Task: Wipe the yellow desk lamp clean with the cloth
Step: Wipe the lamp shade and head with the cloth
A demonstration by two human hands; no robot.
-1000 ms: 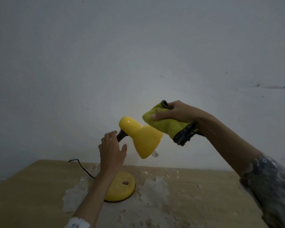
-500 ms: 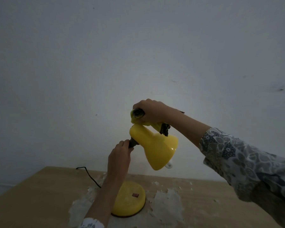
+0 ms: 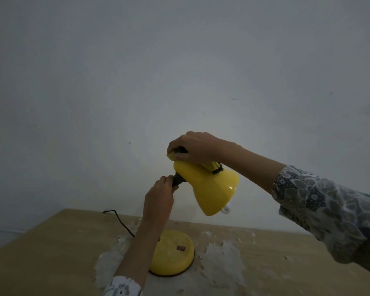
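Lamp (image 3: 212, 186): R hand (image 3: 195, 147) presses cloth (image 3: 212, 166); L (image 3: 158, 197) grips neck.

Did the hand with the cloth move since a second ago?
Yes. The right hand has swung left with the cloth: it was out past the lamp shade's open end, and now it presses on the shade's narrow top.

Since a second ago the right hand (image 3: 198, 147) has carried the cloth (image 3: 210, 166) from open air right of the lamp shade (image 3: 209, 186) onto the shade's narrow far top, where it now seems pressed, mostly hidden under the fingers.
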